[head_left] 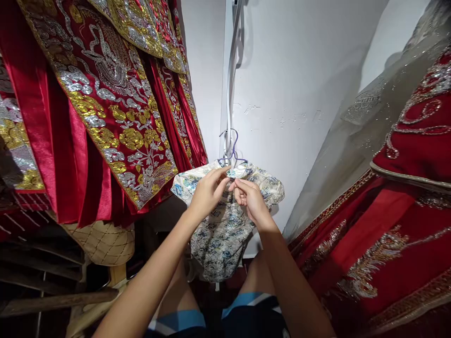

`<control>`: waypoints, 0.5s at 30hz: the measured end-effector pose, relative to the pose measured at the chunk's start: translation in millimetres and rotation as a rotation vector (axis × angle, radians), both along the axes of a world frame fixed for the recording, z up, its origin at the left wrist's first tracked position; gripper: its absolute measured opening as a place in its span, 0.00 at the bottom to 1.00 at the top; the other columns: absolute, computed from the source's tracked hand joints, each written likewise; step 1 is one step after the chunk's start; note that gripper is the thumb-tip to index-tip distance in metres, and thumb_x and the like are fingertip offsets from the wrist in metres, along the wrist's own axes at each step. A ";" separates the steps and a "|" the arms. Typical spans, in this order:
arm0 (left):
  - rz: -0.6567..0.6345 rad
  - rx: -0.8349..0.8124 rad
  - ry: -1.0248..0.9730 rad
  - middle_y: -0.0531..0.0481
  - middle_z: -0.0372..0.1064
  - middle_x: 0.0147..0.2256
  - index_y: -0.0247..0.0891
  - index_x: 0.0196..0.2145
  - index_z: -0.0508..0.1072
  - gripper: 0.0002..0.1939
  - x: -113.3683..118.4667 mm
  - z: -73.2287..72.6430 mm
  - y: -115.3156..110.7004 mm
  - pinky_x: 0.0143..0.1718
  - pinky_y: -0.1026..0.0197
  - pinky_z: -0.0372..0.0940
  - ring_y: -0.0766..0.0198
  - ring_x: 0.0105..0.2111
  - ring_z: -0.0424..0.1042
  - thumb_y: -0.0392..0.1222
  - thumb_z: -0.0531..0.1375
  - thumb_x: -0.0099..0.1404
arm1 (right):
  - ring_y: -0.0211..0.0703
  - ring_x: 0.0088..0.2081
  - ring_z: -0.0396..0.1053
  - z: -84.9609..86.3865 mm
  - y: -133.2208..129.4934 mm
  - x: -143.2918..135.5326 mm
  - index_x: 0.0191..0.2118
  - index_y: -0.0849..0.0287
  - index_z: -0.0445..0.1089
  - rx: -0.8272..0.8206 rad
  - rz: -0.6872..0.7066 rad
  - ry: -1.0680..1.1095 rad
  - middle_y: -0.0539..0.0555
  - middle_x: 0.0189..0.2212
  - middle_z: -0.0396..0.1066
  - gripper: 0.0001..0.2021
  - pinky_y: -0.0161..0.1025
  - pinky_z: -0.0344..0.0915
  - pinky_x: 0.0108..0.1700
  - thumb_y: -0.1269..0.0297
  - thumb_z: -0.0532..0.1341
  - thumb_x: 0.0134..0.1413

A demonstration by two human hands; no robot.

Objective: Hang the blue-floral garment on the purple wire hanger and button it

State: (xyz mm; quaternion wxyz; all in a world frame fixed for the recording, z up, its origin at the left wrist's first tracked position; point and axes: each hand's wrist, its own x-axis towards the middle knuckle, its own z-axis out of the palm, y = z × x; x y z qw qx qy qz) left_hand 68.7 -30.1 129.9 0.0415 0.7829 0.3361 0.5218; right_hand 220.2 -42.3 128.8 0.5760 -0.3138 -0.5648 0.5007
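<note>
A white short-sleeved blouse (220, 239) with a blue and green floral print hangs in front of me on a purple hanger (235, 141). My left hand (210, 188) is at its neckline, with thumb and fingers closed around the left side of the collar (230, 172). At the front of the same collar, my right hand (247, 195) pinches the edge between thumb and forefinger, its other fingers curled in. The two sets of fingertips are close together. Whether a button or other fastener lies between them is too small to make out.
Red costumes with gold and silver sequins (116, 112) hang at the left. On the right is a beaded red gown (384, 220) beside sheer, glittery fabric (338, 145). A white strap (230, 70) runs down the wall above the hanger. Wooden chair parts (63, 300) stand lower left.
</note>
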 end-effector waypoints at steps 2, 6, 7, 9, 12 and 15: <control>0.029 0.070 0.159 0.46 0.71 0.38 0.37 0.41 0.75 0.10 3.8 17.1 7.9 0.44 0.58 0.63 0.59 0.40 0.69 0.41 0.54 0.72 | 0.31 0.15 0.46 -6.7 9.7 -2.3 0.25 0.58 0.67 0.034 -0.015 0.020 0.43 0.11 0.53 0.18 0.34 0.42 0.21 0.48 0.60 0.54; 0.145 0.145 0.110 0.46 0.71 0.37 0.35 0.37 0.73 0.10 -0.3 28.4 13.2 0.46 0.56 0.62 0.59 0.40 0.68 0.40 0.54 0.72 | 0.30 0.16 0.42 -39.0 32.5 -8.2 0.21 0.57 0.63 -0.022 -0.037 0.057 0.41 0.12 0.49 0.18 0.35 0.38 0.21 0.48 0.62 0.50; 0.172 0.131 -0.011 0.47 0.71 0.37 0.34 0.37 0.73 0.10 -7.6 29.6 14.8 0.47 0.56 0.62 0.60 0.40 0.68 0.39 0.54 0.72 | 0.30 0.16 0.42 -50.3 34.9 -9.4 0.20 0.57 0.62 -0.061 -0.031 0.045 0.41 0.12 0.48 0.19 0.35 0.38 0.21 0.48 0.62 0.49; 0.207 0.007 -0.363 0.49 0.71 0.36 0.32 0.38 0.73 0.09 -30.7 29.6 21.5 0.48 0.56 0.63 0.63 0.39 0.67 0.39 0.56 0.71 | 0.30 0.16 0.42 -73.4 32.7 -11.1 0.19 0.57 0.62 -0.138 -0.006 0.028 0.42 0.12 0.48 0.19 0.35 0.37 0.21 0.49 0.63 0.48; 0.212 -0.291 -0.879 0.51 0.69 0.35 0.31 0.37 0.72 0.07 -74.1 16.3 39.1 0.50 0.57 0.64 0.66 0.37 0.67 0.36 0.56 0.71 | 0.31 0.17 0.42 -100.6 14.9 -13.5 0.19 0.58 0.62 -0.202 0.070 0.066 0.42 0.13 0.48 0.19 0.35 0.37 0.22 0.50 0.63 0.49; 0.152 -0.551 -1.206 0.50 0.69 0.30 0.33 0.37 0.69 0.14 -99.2 -18.5 52.1 0.46 0.58 0.68 0.66 0.33 0.70 0.29 0.46 0.74 | 0.31 0.18 0.44 -114.1 -8.7 -19.0 0.20 0.58 0.64 -0.205 0.114 0.105 0.43 0.14 0.50 0.18 0.36 0.38 0.24 0.51 0.62 0.52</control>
